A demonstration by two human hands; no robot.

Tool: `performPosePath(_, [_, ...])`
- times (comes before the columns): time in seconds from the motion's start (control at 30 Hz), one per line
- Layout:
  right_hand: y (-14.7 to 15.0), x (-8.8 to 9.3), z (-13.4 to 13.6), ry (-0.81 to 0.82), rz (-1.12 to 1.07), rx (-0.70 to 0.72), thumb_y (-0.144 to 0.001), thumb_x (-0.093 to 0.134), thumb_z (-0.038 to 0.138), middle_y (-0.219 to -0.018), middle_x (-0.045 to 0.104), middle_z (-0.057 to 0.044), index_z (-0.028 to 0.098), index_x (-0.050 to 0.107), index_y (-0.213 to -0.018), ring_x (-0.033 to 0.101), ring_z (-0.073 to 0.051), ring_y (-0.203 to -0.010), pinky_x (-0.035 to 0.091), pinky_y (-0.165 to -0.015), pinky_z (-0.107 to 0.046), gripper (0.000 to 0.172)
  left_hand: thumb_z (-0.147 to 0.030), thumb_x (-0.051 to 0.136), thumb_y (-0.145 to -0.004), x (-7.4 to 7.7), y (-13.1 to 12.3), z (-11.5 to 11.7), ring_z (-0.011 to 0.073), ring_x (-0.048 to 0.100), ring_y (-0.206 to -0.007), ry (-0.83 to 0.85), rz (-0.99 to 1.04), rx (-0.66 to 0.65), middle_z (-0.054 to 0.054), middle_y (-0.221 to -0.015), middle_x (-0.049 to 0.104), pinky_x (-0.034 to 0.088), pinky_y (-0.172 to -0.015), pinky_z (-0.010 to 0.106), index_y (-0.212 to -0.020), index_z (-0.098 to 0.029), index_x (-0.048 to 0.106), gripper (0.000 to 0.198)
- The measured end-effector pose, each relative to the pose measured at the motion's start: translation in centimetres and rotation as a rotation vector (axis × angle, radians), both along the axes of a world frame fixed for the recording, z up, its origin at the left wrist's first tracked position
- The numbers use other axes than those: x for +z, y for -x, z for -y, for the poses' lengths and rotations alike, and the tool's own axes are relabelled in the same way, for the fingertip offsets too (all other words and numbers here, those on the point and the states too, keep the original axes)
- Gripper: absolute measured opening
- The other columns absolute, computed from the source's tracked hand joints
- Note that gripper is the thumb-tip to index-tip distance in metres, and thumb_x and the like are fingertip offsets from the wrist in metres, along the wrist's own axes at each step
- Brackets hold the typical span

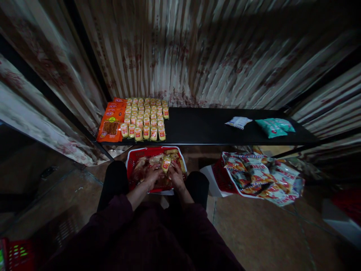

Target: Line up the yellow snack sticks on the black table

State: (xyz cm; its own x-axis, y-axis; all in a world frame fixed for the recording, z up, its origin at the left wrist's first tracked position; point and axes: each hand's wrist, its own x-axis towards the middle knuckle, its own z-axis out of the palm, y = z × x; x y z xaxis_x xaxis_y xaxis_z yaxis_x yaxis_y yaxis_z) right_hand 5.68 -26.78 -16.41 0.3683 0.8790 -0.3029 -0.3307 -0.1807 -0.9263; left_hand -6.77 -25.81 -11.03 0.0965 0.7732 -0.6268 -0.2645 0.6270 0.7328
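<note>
My left hand (153, 176) and my right hand (176, 174) are together over a red basket (130, 160) between my knees. Between their fingertips is a small yellow snack packet (166, 164) with a red-and-white label; both hands appear closed on its sides. Other wrapped snacks (156, 158) lie loose in the basket, partly hidden by my hands. Straight ahead on the black shelf (197, 126), rows of similar yellow packets (146, 131) stand at the left. Orange snack bags (109, 128) overlap beside them at the shelf's left end.
A white packet (238, 122) and teal bags (272, 127) lie on the shelf's right half. A second red basket (222, 175), heaped with shiny snack bags (259, 171), is on the floor to the right. Black posts (90, 49) and a pleated curtain (180, 56) surround the shelf.
</note>
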Motion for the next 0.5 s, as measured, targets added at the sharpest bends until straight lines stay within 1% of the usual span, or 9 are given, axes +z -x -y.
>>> performPosePath(0.13, [0.0,0.3,0.1,-0.012,0.008,0.009,-0.066,0.074,0.045,-0.104,0.072,-0.006,0.021,0.069,-0.110,0.068,-0.021,-0.091,0.055,-0.079,-0.033,0.050,-0.005,0.060,-0.078,1.0,-0.6,0.0,0.0080,0.062,-0.056,-0.055,-0.009,0.004,0.001,-0.078,0.069,0.050,-0.060,0.020,-0.124,-0.016,0.057,0.047])
performPosePath(0.23, [0.0,0.5,0.1,-0.028,0.026,0.014,-0.068,0.073,0.045,-0.104,0.072,-0.006,0.022,0.069,-0.111,0.068,-0.022,-0.095,0.055,-0.083,-0.035,0.048,-0.005,0.059,-0.078,1.4,-0.9,0.1,0.0090,0.062,-0.058,-0.083,-0.023,-0.014,0.003,-0.080,0.070,0.050,-0.059,0.020,-0.130,-0.017,0.055,0.054])
performPosePath(0.3, [-0.1,0.8,0.0,-0.046,0.027,0.028,-0.069,0.072,0.045,-0.103,0.072,-0.006,0.023,0.069,-0.111,0.068,-0.022,-0.094,0.056,-0.083,-0.036,0.047,-0.006,0.061,-0.077,1.5,-1.0,0.1,0.0098,0.063,-0.063,-0.115,-0.023,-0.013,0.005,-0.090,0.072,0.051,-0.060,0.019,-0.127,-0.018,0.058,0.051])
performPosePath(0.4, [-0.2,1.4,-0.1,-0.068,0.001,0.038,-0.070,0.072,0.045,-0.105,0.072,-0.005,0.023,0.069,-0.109,0.068,-0.022,-0.093,0.056,-0.083,-0.037,0.045,-0.013,0.063,-0.078,1.3,-1.1,0.0,0.0099,0.065,-0.069,-0.172,-0.001,0.004,0.007,-0.110,0.070,0.051,-0.060,0.020,-0.118,-0.019,0.063,0.040])
performPosePath(0.43, [-0.2,1.6,-0.1,-0.066,-0.014,0.036,-0.070,0.072,0.045,-0.105,0.072,-0.005,0.024,0.069,-0.109,0.068,-0.022,-0.093,0.056,-0.083,-0.037,0.045,-0.016,0.064,-0.079,1.2,-1.2,0.0,0.0099,0.065,-0.068,-0.177,-0.004,0.010,0.008,-0.112,0.069,0.051,-0.060,0.020,-0.116,-0.019,0.064,0.037])
performPosePath(0.5, [-0.1,2.2,-0.2,-0.061,-0.048,0.032,-0.070,0.073,0.044,-0.103,0.073,-0.004,0.025,0.068,-0.112,0.069,-0.022,-0.091,0.056,-0.083,-0.038,0.046,-0.019,0.065,-0.079,1.0,-1.2,-0.2,0.0103,0.065,-0.066,-0.171,-0.030,0.028,0.008,-0.110,0.070,0.052,-0.060,0.022,-0.114,-0.018,0.065,0.035])
